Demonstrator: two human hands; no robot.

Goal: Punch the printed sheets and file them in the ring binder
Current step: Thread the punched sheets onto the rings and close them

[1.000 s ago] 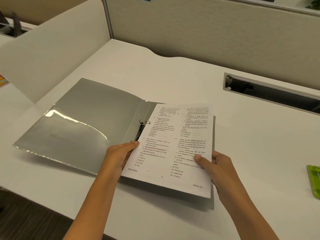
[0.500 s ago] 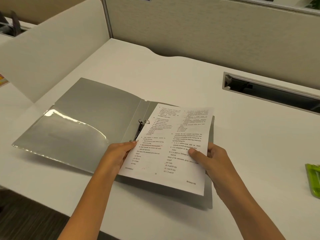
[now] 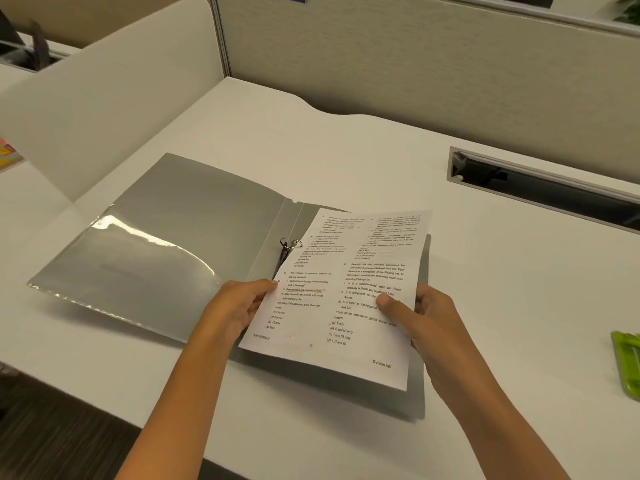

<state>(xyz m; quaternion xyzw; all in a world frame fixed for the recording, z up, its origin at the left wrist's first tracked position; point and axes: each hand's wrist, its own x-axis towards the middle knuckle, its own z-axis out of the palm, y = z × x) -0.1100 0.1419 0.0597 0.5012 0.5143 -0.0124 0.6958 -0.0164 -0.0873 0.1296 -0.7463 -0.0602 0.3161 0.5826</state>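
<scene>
A grey ring binder (image 3: 194, 233) lies open on the white desk, a clear pocket on its left cover. Its metal rings (image 3: 290, 244) stand at the spine, partly hidden by paper. The printed sheets (image 3: 349, 289) with two columns of text hover slightly tilted over the binder's right half. My left hand (image 3: 239, 306) pinches their left edge just below the rings. My right hand (image 3: 415, 315) grips the right edge, thumb on top of the page.
A green object (image 3: 628, 362) lies at the desk's right edge. A cable slot (image 3: 540, 188) is cut into the desk at the back right. Beige partition walls (image 3: 381, 57) close off the back and left sides.
Both hands have shifted the sheets a little leftward and toward me, so the left edge now sits closer to the rings. The binder has not moved.
</scene>
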